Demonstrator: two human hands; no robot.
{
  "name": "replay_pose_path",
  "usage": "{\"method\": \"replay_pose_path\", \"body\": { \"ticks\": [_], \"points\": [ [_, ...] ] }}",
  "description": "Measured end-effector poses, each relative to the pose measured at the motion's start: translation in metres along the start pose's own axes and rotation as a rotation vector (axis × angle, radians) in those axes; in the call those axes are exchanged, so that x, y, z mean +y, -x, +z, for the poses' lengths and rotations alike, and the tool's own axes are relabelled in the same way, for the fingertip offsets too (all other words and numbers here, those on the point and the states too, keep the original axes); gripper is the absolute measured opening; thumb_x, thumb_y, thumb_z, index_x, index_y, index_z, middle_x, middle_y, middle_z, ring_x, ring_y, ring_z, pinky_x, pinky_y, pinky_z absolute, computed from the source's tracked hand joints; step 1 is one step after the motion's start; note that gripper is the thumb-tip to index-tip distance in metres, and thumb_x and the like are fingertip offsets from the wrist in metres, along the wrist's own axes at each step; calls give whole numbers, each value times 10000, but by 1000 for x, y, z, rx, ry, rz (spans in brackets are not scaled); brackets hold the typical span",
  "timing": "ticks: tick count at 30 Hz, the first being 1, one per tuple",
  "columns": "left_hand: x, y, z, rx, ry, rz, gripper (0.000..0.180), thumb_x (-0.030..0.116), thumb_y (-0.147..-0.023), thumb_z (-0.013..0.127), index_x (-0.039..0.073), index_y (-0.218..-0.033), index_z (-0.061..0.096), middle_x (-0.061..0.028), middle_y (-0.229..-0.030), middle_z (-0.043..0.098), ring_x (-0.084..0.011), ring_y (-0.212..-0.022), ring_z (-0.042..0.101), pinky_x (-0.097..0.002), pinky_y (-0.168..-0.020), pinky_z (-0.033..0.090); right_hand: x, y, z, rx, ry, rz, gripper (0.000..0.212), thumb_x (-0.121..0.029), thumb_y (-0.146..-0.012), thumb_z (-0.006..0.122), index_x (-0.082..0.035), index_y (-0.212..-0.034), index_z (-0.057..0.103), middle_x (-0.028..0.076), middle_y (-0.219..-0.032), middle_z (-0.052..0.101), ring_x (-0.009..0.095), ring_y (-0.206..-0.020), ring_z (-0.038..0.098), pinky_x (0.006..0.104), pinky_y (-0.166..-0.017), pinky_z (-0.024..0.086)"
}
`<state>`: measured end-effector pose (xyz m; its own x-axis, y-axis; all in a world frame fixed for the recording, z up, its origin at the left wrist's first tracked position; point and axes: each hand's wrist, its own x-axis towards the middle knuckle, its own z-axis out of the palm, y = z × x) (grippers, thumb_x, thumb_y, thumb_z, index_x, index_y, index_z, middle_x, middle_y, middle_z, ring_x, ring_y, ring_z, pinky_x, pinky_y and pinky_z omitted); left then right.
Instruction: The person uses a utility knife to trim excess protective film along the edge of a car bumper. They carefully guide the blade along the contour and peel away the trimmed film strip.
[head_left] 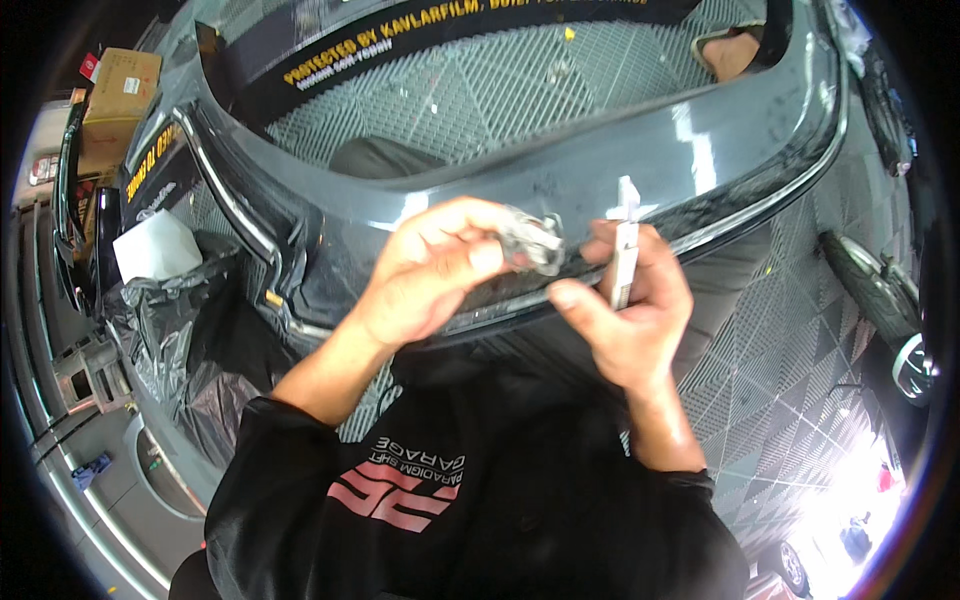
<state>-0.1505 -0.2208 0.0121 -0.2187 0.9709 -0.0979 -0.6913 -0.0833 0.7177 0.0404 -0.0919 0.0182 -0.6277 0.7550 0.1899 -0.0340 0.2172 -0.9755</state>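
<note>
A crumpled wad of clear, greyish film (533, 241) is pinched between the thumb and fingers of my left hand (430, 270). My right hand (645, 320) holds a slim silver utility knife (625, 262) upright, its narrow end pointing away from me. Both hands are close together above the near edge of a glossy dark grey car bumper (480, 195), which curves across in front of me. Shiny reflections and a dark, rippled strip show along the bumper's near rim. Whether the knife's blade is out is hard to make out.
To the left are a black plastic bag (175, 340), a white block-shaped thing (157, 246) and a cardboard box (122, 85). Grey ribbed tiles (770, 330) cover the floor. A motorcycle wheel (865, 285) stands at the right. Someone's sandalled foot (732, 55) is beyond the bumper.
</note>
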Motion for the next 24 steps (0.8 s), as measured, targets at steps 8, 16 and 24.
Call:
{"method": "replay_pose_path", "body": {
  "ticks": [8, 16, 24],
  "points": [
    [13, -25, 26, -121, 164, -47, 964, 373, -874, 687, -138, -1604, 320, -257, -1667, 382, -352, -1571, 340, -470, -1311, 204, -14, -50, 17, 68, 299, -277, 544, -88, -729, 955, 39, -1212, 738, 193, -1265, 707, 253, -1069, 738, 345, -885, 603],
    [18, -28, 32, -149, -44, -113, 1080, 294, -893, 763, -129, -1648, 118, -299, -1720, 226, -399, -1625, 203, -499, -1335, 111, -4, -75, 6, 107, 426, -232, 202, -23, -806, 760, -26, -1008, 770, 133, -923, 786, 265, -789, 783, 347, -701, 619],
    [71, -37, 25, 1, -228, 327, 269, 205, -1035, 629, -59, -1089, 624, -273, -1006, 759, -396, -1031, 763, -530, -1033, 574, -17, -115, -69, 553, 51, 158, 168, 36, -937, 644, 49, -1085, 722, 90, -916, 768, 104, -770, 703, 244, -676, 560]
  ]
}}
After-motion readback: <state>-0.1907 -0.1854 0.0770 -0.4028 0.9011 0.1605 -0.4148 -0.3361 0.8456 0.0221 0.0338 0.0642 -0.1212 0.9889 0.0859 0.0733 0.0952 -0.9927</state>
